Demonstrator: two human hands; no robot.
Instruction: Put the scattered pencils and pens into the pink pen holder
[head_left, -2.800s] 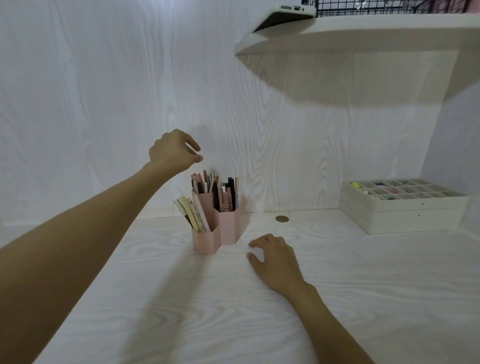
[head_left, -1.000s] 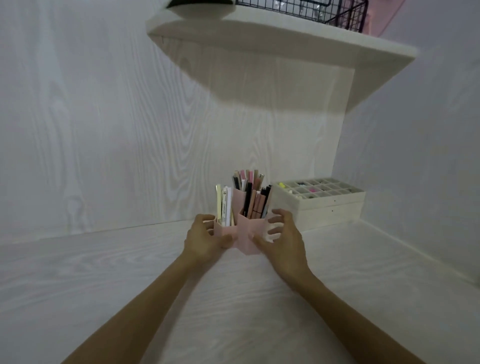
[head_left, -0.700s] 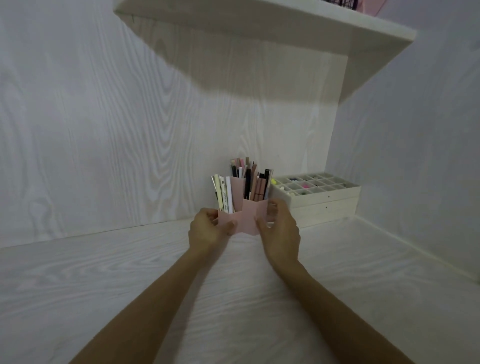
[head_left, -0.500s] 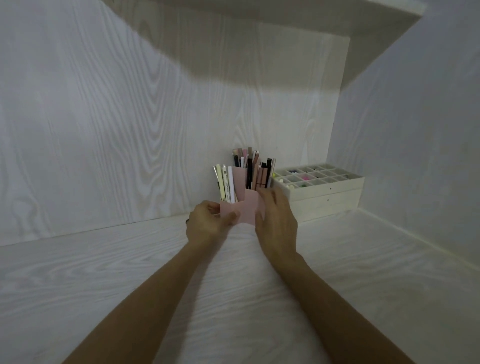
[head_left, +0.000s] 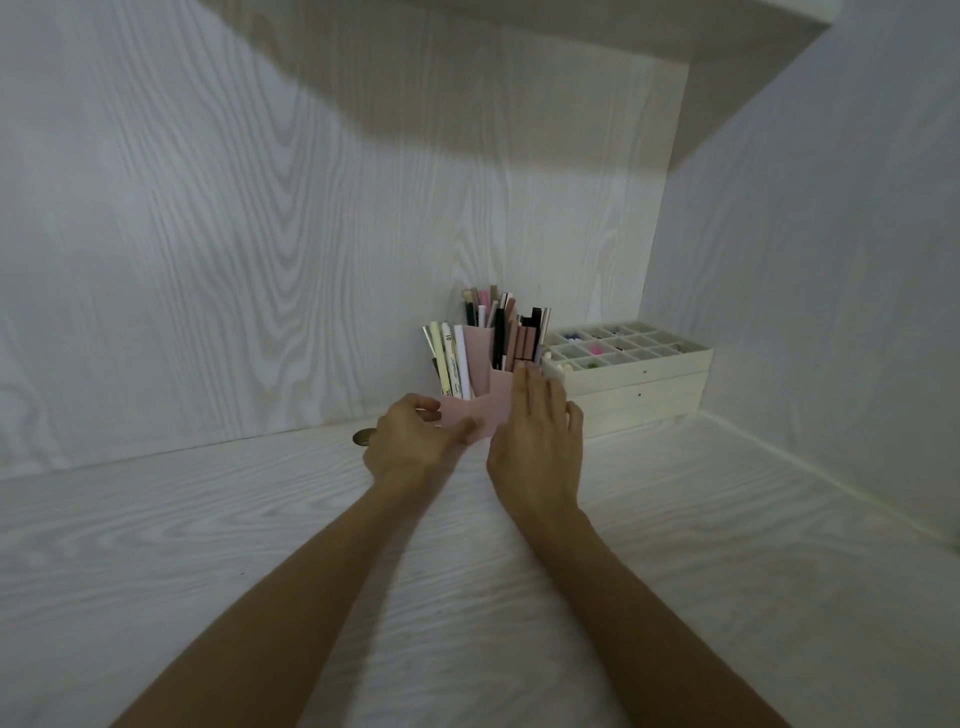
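The pink pen holder (head_left: 485, 402), made of joined hexagonal tubes, stands on the white desk near the back wall. Several pens and pencils (head_left: 491, 332) stand upright in it. My left hand (head_left: 413, 441) grips its lower left side, with the thumb on the front face. My right hand (head_left: 537, 441) lies flat against its right side, fingers straight and together. The holder's base is hidden behind my hands. I see no loose pens on the desk.
A white compartment tray (head_left: 631, 371) with small coloured items sits right beside the holder, by the right wall. A small round coin-like disc (head_left: 362, 437) lies on the desk (head_left: 260, 545) just left of my left hand. A shelf (head_left: 675, 47) hangs overhead.
Both hands came to the holder and took it from either side. It has since slid back toward the wall, close to the tray. My right fingers have straightened flat against it.
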